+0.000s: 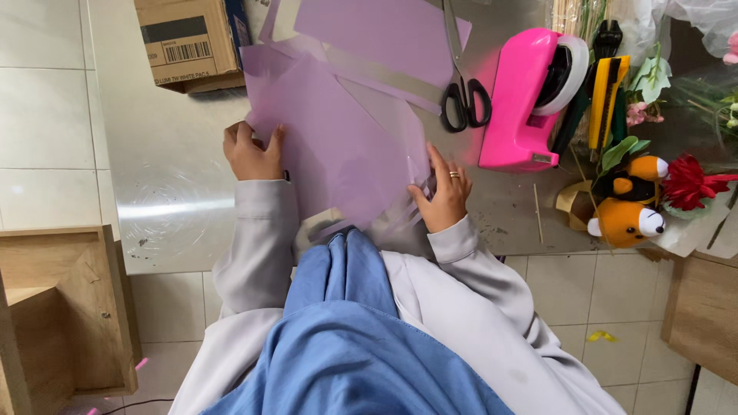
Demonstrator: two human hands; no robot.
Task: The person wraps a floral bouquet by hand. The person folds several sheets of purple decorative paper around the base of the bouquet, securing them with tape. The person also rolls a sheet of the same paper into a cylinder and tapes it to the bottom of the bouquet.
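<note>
A large sheet of translucent purple paper (330,146) lies on a metal tabletop (169,184), overlapping other purple sheets (377,31) behind it. My left hand (252,152) grips the sheet's left edge, fingers curled over it. My right hand (442,194), with a ring on one finger, rests on the sheet's lower right edge, fingers spread and pressing the paper. Grey sleeves and a blue cloth hang below, covering the near table edge.
Black-handled scissors (463,96) lie just right of the sheets, beside a pink tape dispenser (529,96). Further right are a yellow utility knife (606,88), an orange plush toy (626,211) and artificial flowers (688,180). A cardboard box (188,42) stands back left; a wooden crate (65,307) sits on the floor.
</note>
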